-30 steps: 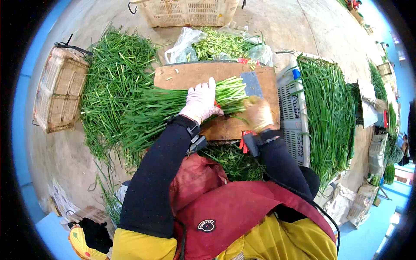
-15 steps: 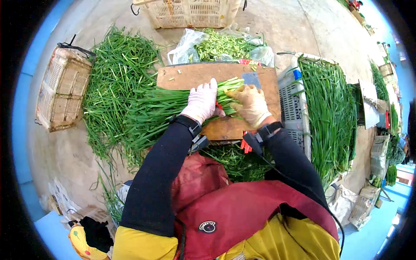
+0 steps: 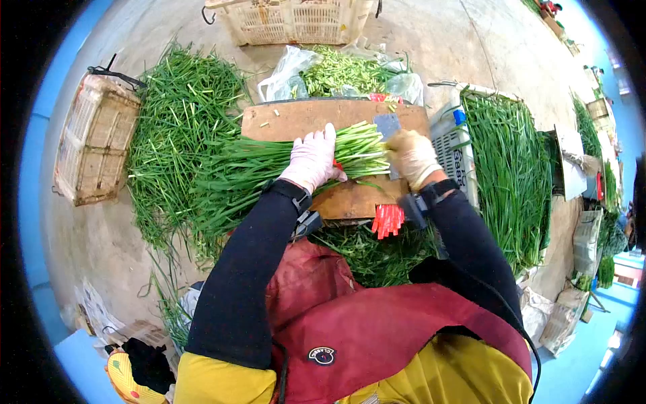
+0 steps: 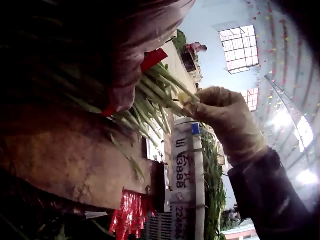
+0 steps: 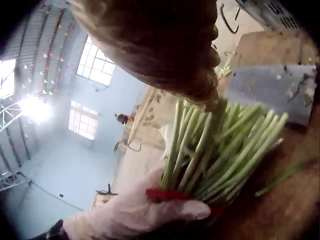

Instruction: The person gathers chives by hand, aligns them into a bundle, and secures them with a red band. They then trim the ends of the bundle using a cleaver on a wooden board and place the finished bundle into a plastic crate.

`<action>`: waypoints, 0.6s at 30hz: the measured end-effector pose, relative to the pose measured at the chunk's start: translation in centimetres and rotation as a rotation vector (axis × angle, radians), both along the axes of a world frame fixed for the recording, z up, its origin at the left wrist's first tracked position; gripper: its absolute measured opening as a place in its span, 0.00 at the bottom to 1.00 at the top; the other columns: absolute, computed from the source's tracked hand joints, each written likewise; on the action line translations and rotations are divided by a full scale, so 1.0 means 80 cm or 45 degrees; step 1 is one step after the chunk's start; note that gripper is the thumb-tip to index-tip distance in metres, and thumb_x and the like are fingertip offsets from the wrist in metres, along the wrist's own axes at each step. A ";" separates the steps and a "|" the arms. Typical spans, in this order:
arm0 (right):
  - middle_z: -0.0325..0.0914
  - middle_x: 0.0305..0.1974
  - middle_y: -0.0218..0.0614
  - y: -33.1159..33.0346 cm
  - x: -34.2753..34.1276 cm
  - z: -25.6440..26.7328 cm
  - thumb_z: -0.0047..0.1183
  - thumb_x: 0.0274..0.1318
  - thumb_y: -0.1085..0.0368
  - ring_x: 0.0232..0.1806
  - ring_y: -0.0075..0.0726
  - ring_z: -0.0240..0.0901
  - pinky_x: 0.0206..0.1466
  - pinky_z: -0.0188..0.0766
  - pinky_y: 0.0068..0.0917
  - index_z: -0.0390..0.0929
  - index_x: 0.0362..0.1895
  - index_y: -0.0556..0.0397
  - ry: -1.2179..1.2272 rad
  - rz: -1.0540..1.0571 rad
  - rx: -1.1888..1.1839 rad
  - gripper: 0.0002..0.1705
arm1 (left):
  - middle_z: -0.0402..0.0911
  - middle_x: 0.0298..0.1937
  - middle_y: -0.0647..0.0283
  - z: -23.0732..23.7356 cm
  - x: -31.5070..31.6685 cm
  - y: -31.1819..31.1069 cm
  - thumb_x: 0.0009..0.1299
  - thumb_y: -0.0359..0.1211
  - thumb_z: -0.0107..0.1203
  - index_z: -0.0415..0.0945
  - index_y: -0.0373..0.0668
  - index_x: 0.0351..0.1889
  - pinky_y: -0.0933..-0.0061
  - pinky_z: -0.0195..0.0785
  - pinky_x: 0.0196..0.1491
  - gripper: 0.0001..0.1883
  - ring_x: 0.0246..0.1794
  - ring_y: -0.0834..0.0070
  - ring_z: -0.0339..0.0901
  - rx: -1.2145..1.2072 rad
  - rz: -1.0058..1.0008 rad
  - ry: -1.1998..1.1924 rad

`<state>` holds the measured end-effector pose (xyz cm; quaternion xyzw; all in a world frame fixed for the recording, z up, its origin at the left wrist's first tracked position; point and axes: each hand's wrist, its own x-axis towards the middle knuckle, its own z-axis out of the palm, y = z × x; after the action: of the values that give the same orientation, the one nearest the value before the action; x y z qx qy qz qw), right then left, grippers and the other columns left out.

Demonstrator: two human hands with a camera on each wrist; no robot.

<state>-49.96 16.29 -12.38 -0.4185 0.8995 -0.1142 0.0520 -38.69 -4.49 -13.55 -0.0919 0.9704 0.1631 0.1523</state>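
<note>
My gloved left hand (image 3: 311, 159) grips a thick bunch of garlic chives (image 3: 259, 158) lying across a wooden board (image 3: 343, 202). A red band (image 5: 167, 194) goes round the stems beside the left thumb. Pale stem ends (image 3: 367, 145) point right, past the left hand. At those ends is my gloved right hand (image 3: 412, 158). In the left wrist view its thumb and fingers (image 4: 202, 107) pinch a yellowish bit at a stem tip. A flat grey metal blade (image 5: 272, 90) lies on the board behind the stems.
Red strips (image 3: 387, 221) hang at the board's near edge. Loose chives (image 3: 182, 121) are heaped left, beside a crate (image 3: 94, 141). To the right stands a crate (image 3: 470, 188) full of chives. Behind the board, a plastic bag (image 3: 279, 74) holds cut stem pieces (image 3: 343, 71).
The right hand went from below the stem ends onto them, then moved right to their tips. The left hand keeps its grip on the bunch and has hardly moved.
</note>
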 end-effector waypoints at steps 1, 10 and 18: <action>0.80 0.30 0.45 0.016 -0.007 0.007 0.58 0.49 0.57 0.34 0.55 0.77 0.40 0.74 0.45 0.84 0.31 0.48 -0.011 0.037 -0.139 0.10 | 0.71 0.62 0.51 0.000 0.001 0.000 0.41 0.54 0.76 0.47 0.36 0.73 0.50 0.61 0.62 0.66 0.64 0.55 0.68 -0.009 -0.005 -0.005; 0.80 0.34 0.52 0.042 0.069 0.027 0.49 0.61 0.43 0.41 0.58 0.77 0.45 0.73 0.46 0.83 0.38 0.51 -0.683 0.289 0.146 0.24 | 0.72 0.61 0.51 0.015 -0.001 -0.004 0.37 0.59 0.76 0.48 0.36 0.72 0.52 0.61 0.62 0.69 0.63 0.55 0.69 0.008 -0.023 -0.056; 0.81 0.36 0.43 -0.057 0.101 -0.012 0.56 0.54 0.58 0.38 0.54 0.78 0.43 0.73 0.45 0.81 0.39 0.47 -0.368 -0.041 -0.499 0.11 | 0.73 0.60 0.50 -0.001 -0.001 -0.012 0.36 0.56 0.77 0.50 0.35 0.71 0.53 0.62 0.62 0.68 0.62 0.56 0.70 -0.021 -0.017 0.001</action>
<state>-41.87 11.75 -13.30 -0.3854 0.8499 -0.3462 0.0962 -38.73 -5.41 -13.66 -0.0866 0.9724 0.1541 0.1521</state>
